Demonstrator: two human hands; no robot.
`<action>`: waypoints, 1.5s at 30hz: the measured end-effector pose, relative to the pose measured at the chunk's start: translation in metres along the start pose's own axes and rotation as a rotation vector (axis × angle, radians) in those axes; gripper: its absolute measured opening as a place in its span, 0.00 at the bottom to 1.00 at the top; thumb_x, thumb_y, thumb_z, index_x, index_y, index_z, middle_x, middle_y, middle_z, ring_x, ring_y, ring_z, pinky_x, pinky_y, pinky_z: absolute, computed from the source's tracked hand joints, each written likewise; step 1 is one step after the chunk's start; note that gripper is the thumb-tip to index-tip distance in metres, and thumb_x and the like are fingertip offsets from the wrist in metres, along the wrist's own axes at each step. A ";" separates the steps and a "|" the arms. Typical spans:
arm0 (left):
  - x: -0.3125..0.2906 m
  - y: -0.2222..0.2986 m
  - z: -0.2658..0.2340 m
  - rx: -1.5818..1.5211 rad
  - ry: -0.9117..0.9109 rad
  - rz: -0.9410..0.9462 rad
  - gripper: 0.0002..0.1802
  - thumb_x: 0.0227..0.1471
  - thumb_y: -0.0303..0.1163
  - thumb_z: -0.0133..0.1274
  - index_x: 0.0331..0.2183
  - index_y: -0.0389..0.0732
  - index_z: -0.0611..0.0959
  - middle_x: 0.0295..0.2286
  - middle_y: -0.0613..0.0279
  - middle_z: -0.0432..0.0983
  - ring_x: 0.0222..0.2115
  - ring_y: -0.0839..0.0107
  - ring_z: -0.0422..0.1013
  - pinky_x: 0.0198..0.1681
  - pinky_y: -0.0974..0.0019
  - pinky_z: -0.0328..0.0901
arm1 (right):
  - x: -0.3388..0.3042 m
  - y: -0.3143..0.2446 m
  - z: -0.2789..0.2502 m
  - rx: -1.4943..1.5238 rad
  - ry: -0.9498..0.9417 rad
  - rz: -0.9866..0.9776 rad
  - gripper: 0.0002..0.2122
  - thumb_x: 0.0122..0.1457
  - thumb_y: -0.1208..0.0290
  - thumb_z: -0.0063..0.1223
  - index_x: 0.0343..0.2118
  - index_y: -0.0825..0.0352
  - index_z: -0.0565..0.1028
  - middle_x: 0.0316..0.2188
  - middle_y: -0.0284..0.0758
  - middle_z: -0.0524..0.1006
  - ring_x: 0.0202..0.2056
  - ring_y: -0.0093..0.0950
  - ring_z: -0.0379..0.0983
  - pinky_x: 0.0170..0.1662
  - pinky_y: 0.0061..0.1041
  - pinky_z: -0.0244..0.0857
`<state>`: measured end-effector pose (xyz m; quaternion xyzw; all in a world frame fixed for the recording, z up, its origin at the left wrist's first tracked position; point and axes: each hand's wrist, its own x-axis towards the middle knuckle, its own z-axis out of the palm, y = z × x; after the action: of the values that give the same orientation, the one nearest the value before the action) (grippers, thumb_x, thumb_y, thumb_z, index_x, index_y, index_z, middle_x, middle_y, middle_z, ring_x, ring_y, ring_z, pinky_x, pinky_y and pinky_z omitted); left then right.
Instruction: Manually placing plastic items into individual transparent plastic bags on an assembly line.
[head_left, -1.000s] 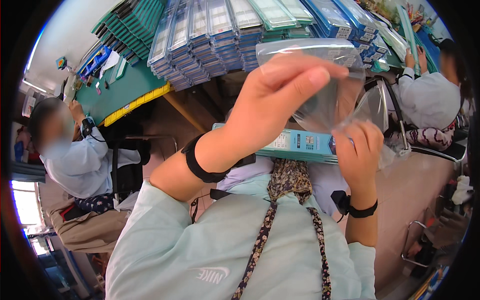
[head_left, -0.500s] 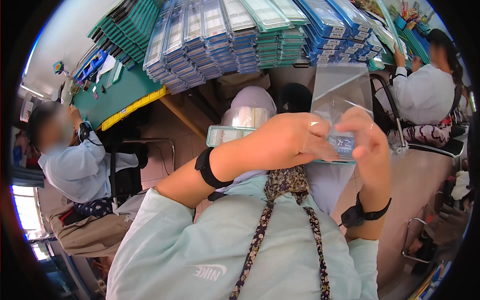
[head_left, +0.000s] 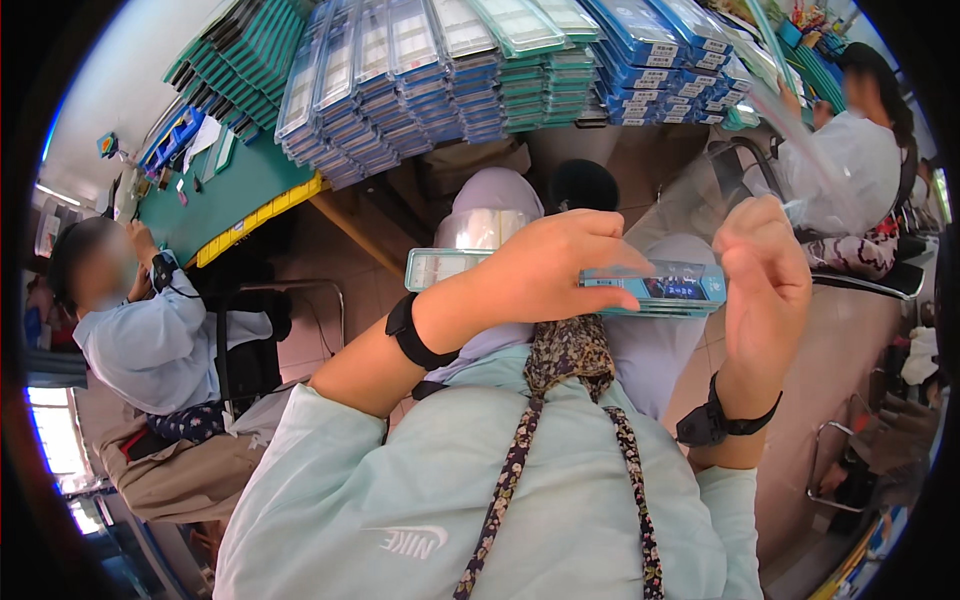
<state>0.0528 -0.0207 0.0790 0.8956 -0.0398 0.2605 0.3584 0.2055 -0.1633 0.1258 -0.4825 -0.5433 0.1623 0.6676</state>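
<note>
A long flat box point(head_left: 690, 290) with a teal edge and a blue label at its right end lies across my lap. My left hand point(head_left: 565, 262) is over its middle, with thumb and fingers apart; whether it presses on the box is hard to tell. Just past the right end of the box, my right hand point(head_left: 766, 262) is closed in a pinch on a thin clear plastic sheet point(head_left: 690, 205). The sheet is blurred and spreads up and away from that hand. Behind the box, on my left thigh, sits a clear bundle of plastic point(head_left: 487, 229).
Tall stacks of clear-lidded flat boxes point(head_left: 400, 90) and blue boxes point(head_left: 650, 60) fill the green table point(head_left: 215, 205) ahead. A yellow strip point(head_left: 260, 220) runs along its edge. One co-worker point(head_left: 160, 330) sits at left, another point(head_left: 840, 160) at far right, near a metal-framed chair point(head_left: 870, 282).
My hands have moved apart. My right hand has pulled the plastic sheet to the right, off from over the box's labelled end, and my left hand has opened its thumb.
</note>
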 end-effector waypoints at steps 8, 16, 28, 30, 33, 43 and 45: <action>0.014 0.020 -0.032 -0.229 0.127 -0.047 0.32 0.30 0.45 0.68 0.39 0.39 0.78 0.24 0.68 0.60 0.25 0.74 0.55 0.27 0.72 0.53 | 0.001 -0.001 0.013 -0.105 -0.065 -0.068 0.05 0.40 0.83 0.60 0.21 0.70 0.75 0.23 0.33 0.68 0.28 0.23 0.63 0.30 0.19 0.55; 0.009 0.029 -0.034 -0.038 0.297 -0.071 0.29 0.33 0.39 0.68 0.39 0.42 0.75 0.26 0.67 0.58 0.25 0.73 0.56 0.27 0.73 0.52 | 0.002 -0.002 0.022 -0.421 0.011 -0.129 0.07 0.41 0.83 0.59 0.26 0.69 0.77 0.24 0.32 0.70 0.27 0.23 0.64 0.23 0.15 0.51; 0.018 0.029 -0.031 -0.065 0.248 0.188 0.07 0.49 0.33 0.53 0.28 0.39 0.77 0.24 0.59 0.63 0.29 0.61 0.61 0.31 0.62 0.57 | -0.019 0.010 0.032 -0.217 0.116 -0.167 0.18 0.48 0.69 0.59 0.41 0.71 0.69 0.34 0.36 0.69 0.36 0.30 0.63 0.42 0.28 0.58; 0.017 0.028 -0.035 -0.065 0.272 0.136 0.06 0.50 0.32 0.52 0.28 0.39 0.78 0.23 0.59 0.63 0.29 0.61 0.61 0.31 0.62 0.58 | -0.028 0.034 0.016 -0.199 0.009 -0.169 0.25 0.49 0.60 0.60 0.44 0.71 0.65 0.39 0.37 0.67 0.40 0.29 0.62 0.48 0.29 0.55; 0.013 0.029 -0.044 -0.079 0.305 0.058 0.06 0.51 0.30 0.51 0.28 0.38 0.78 0.23 0.59 0.63 0.29 0.61 0.61 0.31 0.63 0.58 | -0.042 0.058 0.017 -0.486 -0.214 0.012 0.27 0.44 0.56 0.63 0.42 0.70 0.67 0.40 0.39 0.67 0.42 0.32 0.63 0.48 0.32 0.55; 0.009 0.025 -0.052 -0.046 0.379 -0.073 0.06 0.47 0.30 0.56 0.26 0.39 0.79 0.24 0.60 0.63 0.28 0.65 0.63 0.29 0.66 0.59 | -0.064 0.090 0.018 -1.039 -0.524 0.027 0.36 0.31 0.55 0.67 0.45 0.69 0.68 0.43 0.37 0.68 0.46 0.37 0.61 0.48 0.37 0.53; 0.008 0.024 -0.050 -0.035 0.379 -0.053 0.06 0.47 0.30 0.57 0.26 0.39 0.79 0.24 0.60 0.63 0.27 0.65 0.63 0.28 0.67 0.59 | -0.065 0.096 0.014 -1.042 -0.514 -0.005 0.34 0.31 0.55 0.66 0.43 0.68 0.69 0.39 0.37 0.69 0.43 0.37 0.62 0.46 0.36 0.54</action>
<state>0.0318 -0.0045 0.1287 0.8247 0.0473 0.4145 0.3818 0.1992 -0.1588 0.0087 -0.6914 -0.6971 -0.0162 0.1890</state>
